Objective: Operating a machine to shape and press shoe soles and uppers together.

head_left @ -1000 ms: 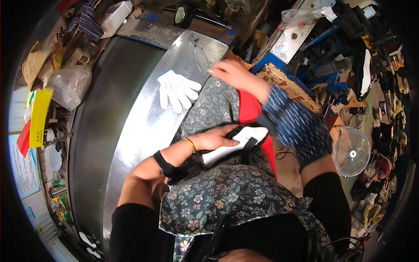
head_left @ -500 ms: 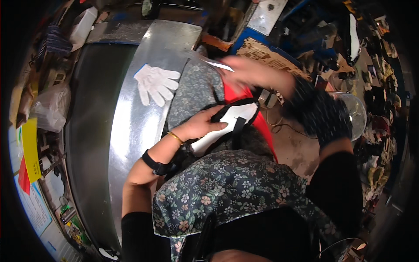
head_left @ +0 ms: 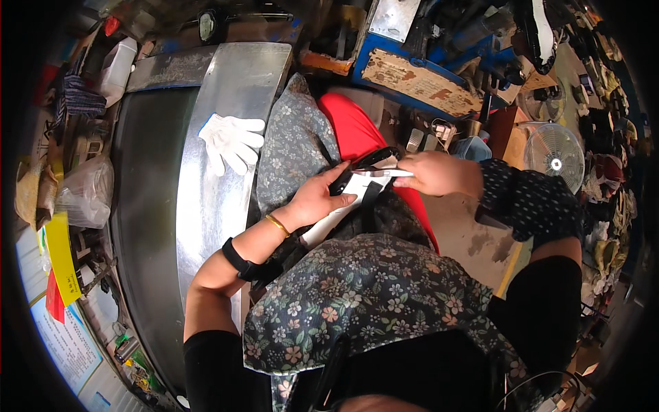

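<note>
Metal sheet (head_left: 226,137): broad, shiny, running along the person's left side beside a dark curved panel (head_left: 141,206).

Floral apron (head_left: 371,295): covers the lap and trails forward over the knee; red cloth (head_left: 353,130) shows beside it.

Fan (head_left: 555,156): white, round grille, on the floor to the right, well apart from the hands.

Gloves (head_left: 230,141): white pair, lying flat on the metal sheet, near the apron's edge.

Plastic bag (head_left: 86,192): clear, crumpled, at the far left.

Shoe (head_left: 350,196): white body with black straps and black front end, lying across the lap on the apron, between the two hands.

Left hand (head_left: 316,199): palm laid on the shoe's near side, fingers closed over its edge, holding it down; a gold bangle and a black band on the wrist.

Right hand (head_left: 432,173): fingers pinched narrow on a thin pale strip (head_left: 384,173) at the shoe's top end; what the strip is cannot be told.
</note>
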